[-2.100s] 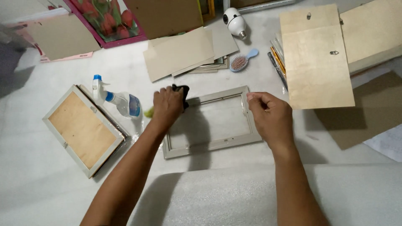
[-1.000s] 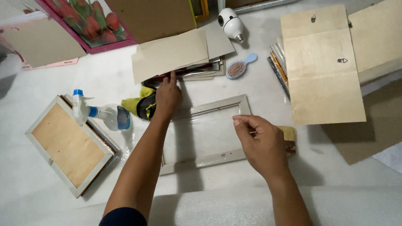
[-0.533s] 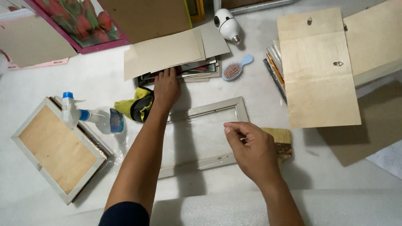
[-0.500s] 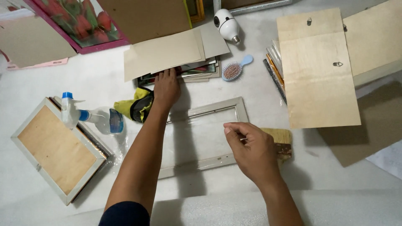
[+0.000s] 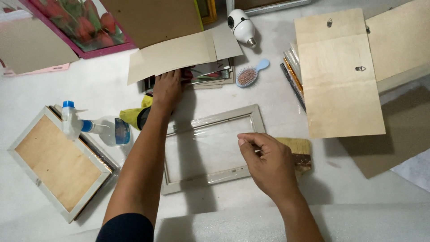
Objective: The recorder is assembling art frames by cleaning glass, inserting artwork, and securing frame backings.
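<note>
Head view. Your left hand lies flat at 11 o'clock on the stack of printed sheets under a tan cardboard sheet; its fingers are spread and released, pressing rather than gripping.

Your right hand sits at 4 o'clock, its fingers pinched around something thin at the right rail of the pale grey rectangular picture frame; what they pinch I cannot tell. The frame lies at centre on the white desk, empty, with a clear glossy pane or film in its opening.

Progress, as a judgement: the frame looks open and unfilled, so a print and backing are still to go in.

A wooden block brush lies just beside your right hand.

At 9 o'clock a clear spray bottle with a blue and white nozzle lies near a second grey frame with a brown backing board. A pale plywood backing board with metal hangers lies at 2 o'clock. A small blue hairbrush is at 12. No readable labels.
</note>
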